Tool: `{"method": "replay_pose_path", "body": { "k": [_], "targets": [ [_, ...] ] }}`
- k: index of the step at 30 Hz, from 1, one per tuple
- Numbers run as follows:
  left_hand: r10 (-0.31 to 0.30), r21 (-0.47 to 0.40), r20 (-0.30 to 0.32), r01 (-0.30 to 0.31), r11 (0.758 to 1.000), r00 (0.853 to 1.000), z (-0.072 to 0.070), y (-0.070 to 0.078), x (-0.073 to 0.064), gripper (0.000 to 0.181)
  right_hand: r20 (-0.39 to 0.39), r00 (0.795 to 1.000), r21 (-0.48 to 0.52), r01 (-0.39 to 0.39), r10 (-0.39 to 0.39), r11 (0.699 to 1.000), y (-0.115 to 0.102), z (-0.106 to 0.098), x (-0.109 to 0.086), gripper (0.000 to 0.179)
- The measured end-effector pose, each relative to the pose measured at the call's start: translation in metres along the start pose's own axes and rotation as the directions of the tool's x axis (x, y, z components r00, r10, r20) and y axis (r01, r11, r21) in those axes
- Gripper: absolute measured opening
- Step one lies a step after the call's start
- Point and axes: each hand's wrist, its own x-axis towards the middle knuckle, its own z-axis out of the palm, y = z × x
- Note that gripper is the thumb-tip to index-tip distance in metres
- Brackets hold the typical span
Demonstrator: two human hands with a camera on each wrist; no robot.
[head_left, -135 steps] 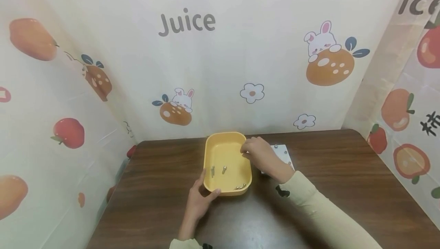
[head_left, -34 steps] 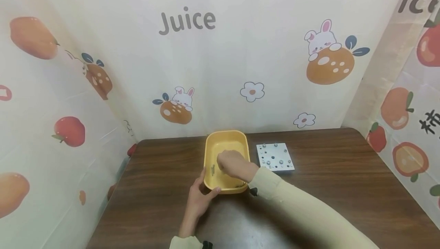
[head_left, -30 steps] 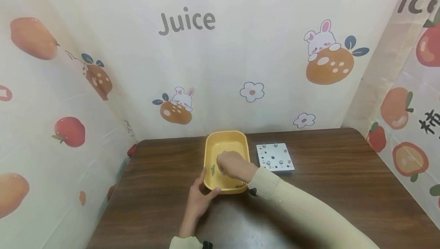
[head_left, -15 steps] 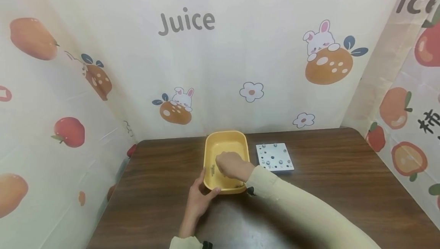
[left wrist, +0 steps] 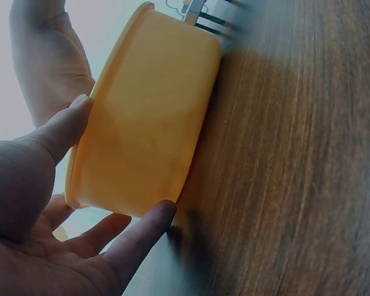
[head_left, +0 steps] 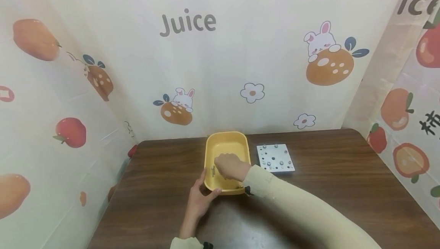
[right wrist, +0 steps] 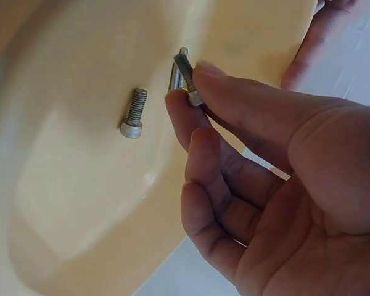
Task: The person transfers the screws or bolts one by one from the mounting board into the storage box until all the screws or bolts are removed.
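Note:
A yellow tray (head_left: 214,142) stands on the table, its near left corner held by my left hand (head_left: 199,201). In the left wrist view the thumb lies on the rim and a fingertip touches the lower wall. My right hand (head_left: 231,165) is inside the tray. Thumb and index finger pinch a small socket head screw (right wrist: 187,74), best seen in the right wrist view. Beside it another socket head screw (right wrist: 134,114) lies on the tray floor. Thin screws (head_left: 213,171) lie at the tray's left side, and a few pieces near its front right corner are partly covered.
Right of the tray a silvery metal plate (head_left: 280,156) with holes carries several screws. Both stand on a dark wooden table (head_left: 330,165) backed by a printed curtain (head_left: 220,58). The right sleeve (head_left: 292,199) crosses the table's near right part.
Earlier my right hand was at the tray's right edge, beside the plate; it moved left into the tray, then shifted slightly further left over the last second. The left hand keeps its place.

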Motion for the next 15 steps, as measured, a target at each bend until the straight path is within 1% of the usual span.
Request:
{"method": "replay_pose_path", "body": {
  "k": [2,8,15],
  "targets": [
    [-0.009,-0.001,0.0,0.009,1.0,1.0,0.0001,-0.0003,-0.0003,0.093,0.021,1.0,0.0,-0.013,0.013,1.0,-0.0007,0.0005,0.0007,0.018],
    [-0.008,-0.001,0.003,0.008,1.0,1.0,0.0001,-0.0013,-0.0004,0.094,0.057,0.998,-0.015,-0.03,0.031,0.999,-0.0036,0.0023,0.0018,0.02],
    [-0.011,0.001,0.001,0.011,1.0,1.0,0.0002,-0.0004,0.0,0.094,0.065,0.997,-0.035,-0.029,0.031,0.999,-0.0042,0.0058,0.005,0.021]
  ]
}}
